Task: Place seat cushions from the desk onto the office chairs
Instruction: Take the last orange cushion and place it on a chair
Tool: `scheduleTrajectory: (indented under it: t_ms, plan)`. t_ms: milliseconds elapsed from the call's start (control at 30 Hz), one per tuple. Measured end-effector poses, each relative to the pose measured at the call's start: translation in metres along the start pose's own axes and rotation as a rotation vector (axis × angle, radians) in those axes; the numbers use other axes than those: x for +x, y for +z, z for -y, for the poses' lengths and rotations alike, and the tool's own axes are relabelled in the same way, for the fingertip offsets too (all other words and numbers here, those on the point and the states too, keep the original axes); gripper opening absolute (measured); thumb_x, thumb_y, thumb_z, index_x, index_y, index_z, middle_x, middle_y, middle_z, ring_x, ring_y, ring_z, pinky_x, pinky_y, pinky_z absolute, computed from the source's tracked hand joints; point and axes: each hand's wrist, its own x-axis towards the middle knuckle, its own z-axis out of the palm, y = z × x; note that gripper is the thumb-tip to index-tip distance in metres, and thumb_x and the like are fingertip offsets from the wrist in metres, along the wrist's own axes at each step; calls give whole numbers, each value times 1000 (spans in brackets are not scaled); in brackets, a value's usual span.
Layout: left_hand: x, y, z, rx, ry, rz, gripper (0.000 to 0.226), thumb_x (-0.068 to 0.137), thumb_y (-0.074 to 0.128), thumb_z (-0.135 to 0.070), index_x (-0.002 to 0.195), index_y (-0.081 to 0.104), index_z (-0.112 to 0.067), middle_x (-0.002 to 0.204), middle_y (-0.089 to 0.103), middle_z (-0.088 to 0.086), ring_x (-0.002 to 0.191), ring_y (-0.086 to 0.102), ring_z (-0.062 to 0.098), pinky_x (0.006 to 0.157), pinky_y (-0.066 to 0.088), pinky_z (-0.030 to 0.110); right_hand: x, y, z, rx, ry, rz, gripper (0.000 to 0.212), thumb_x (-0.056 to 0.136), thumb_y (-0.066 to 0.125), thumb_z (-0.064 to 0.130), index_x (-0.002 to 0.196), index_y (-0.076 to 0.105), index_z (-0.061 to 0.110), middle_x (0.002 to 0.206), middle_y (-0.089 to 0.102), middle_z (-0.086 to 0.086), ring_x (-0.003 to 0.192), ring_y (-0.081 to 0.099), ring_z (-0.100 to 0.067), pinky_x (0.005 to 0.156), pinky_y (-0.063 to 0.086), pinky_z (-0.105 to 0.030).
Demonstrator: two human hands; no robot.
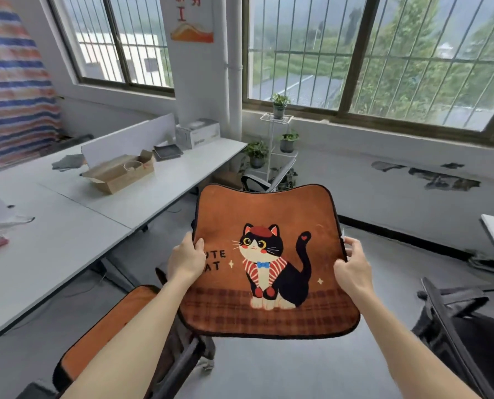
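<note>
Both hands, left (pixel 185 259) and right (pixel 352 267), grip a cat cushion (pixel 268 263) mid-frame; a second cushion (pixel 107 332) lies on a chair (pixel 179 361) lower left; desk (pixel 67 226) at left.

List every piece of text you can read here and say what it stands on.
"UTE" over "AT": on the cushion; the first letters are hidden by the left hand.
"工": red, on the poster; the characters above it are cut off.
Print on the white box: too blurred to read.

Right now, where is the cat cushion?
In the head view's centre, the cat cushion is held up by the left hand and right hand at its side edges, between the cushioned chair lower left and the black chair lower right.
</note>
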Motion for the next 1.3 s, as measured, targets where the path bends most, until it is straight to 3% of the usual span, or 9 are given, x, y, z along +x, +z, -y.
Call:
scheduleTrajectory:
  t_ms: [167, 367, 467, 600, 733, 1000, 1100, 1200, 1300]
  plan:
    - [91, 45, -34, -10, -99, 30, 41, 103, 39, -39, 134, 49, -14, 125, 62, 13, 111, 59, 34, 87, 49, 42, 127, 19, -2, -46, -54, 20, 41, 99, 47, 11, 133, 53, 33, 111, 68, 0, 90, 63, -20, 76, 50, -34]
    - [227, 119, -57, -16, -171, 103, 32, 104, 42, -32, 127, 53, -13, 111, 63, 10, 79, 57, 16, 68, 41, 33, 284, 68, 4, -122, -66, 67, 36, 101, 47, 11, 132, 57, 27, 99, 62, 4, 76, 59, -11, 65, 43, -25]
    - [295, 150, -68, -12, -224, 176, 49, 103, 42, -34, 147, 40, -12, 135, 56, 14, 106, 60, 27, 77, 43, 34, 357, 93, 7, -189, -34, 103, 36, 100, 47, 14, 134, 57, 25, 105, 63, 2, 92, 57, -20, 80, 43, -32]
    - [373, 191, -83, 9, -285, 241, 39, 99, 44, -34, 130, 51, -11, 112, 64, 11, 85, 63, 23, 66, 46, 33, 454, 114, 18, -273, -8, 141, 37, 100, 47, 16, 133, 57, 26, 116, 67, -1, 92, 58, -20, 78, 43, -32]
    - [424, 224, -93, 32, -346, 284, 32, 97, 45, -35, 120, 52, -14, 115, 64, 9, 92, 65, 26, 77, 52, 35, 530, 136, 24, -342, -17, 190, 39, 99, 47, 16, 135, 57, 26, 127, 66, -5, 89, 53, -18, 76, 41, -31]
    - [508, 294, -99, 60, -576, 296, 15, 98, 48, -26, 100, 47, -11, 86, 51, 3, 68, 48, 16, 57, 34, 30, 699, 227, 41, -429, -172, 376, 35, 96, 49, 23, 129, 58, 26, 119, 69, -9, 86, 54, -23, 76, 42, -32]
    - [535, 314, -91, -24, -728, 286, 18, 90, 52, -21, 94, 48, -4, 77, 53, 7, 63, 50, 21, 60, 32, 28, 756, 267, 59, -505, -253, 519, 37, 94, 50, 29, 130, 56, 27, 120, 68, -10, 102, 63, -31, 84, 49, -36]
    - [552, 330, -99, -140, -809, 244, 55, 90, 49, -16, 142, 36, -1, 102, 61, 20, 70, 56, 28, 59, 34, 30, 806, 307, 80, -661, -288, 732, 49, 92, 55, 31, 139, 45, 20, 128, 63, -13, 111, 60, -33, 83, 45, -34]
    - [569, 338, -105, -230, -830, 204, 55, 94, 39, -6, 148, 37, -19, 115, 60, 12, 69, 51, 21, 61, 43, 32, 835, 354, 96, -839, -294, 1010, 52, 90, 55, 29, 139, 41, 16, 132, 58, -11, 109, 58, -28, 82, 44, -33]
